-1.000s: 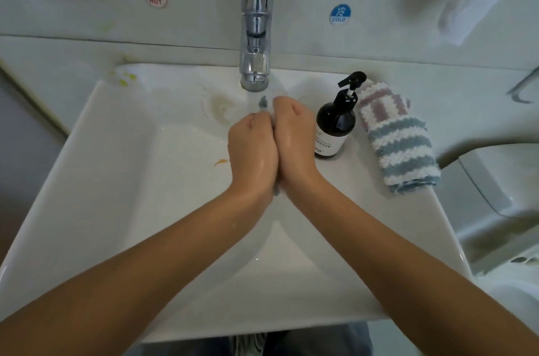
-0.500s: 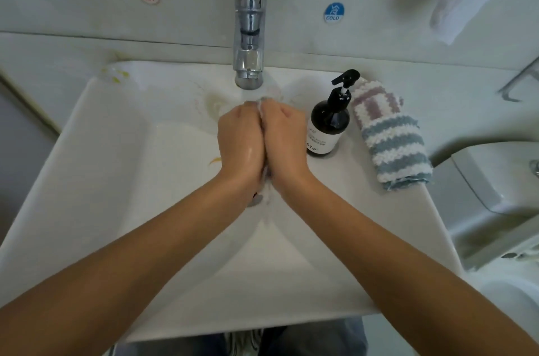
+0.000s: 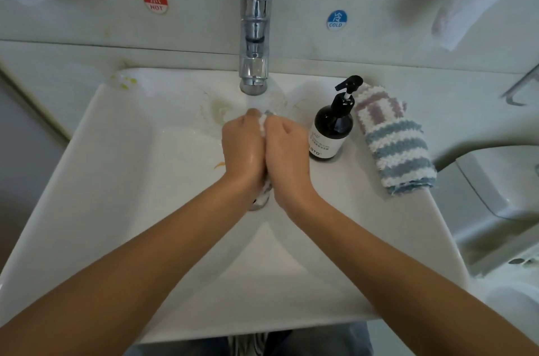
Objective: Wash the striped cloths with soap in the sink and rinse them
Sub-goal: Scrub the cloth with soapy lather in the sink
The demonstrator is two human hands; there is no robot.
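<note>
Two hands, left (image 3: pixel 243 148) and right (image 3: pixel 287 150), press together below the tap (image 3: pixel 253 34); each grip clenches one soapy cloth (image 3: pixel 263 125) over the sink (image 3: pixel 116 180). One pump bottle (image 3: pixel 331 128) and a second, folded cloth (image 3: pixel 393 139) stand right of the tap.

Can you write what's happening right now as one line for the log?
step: washing | left hand + right hand: squeezing cloth under faucet | second striped cloth: rolled beside soap bottle
</note>
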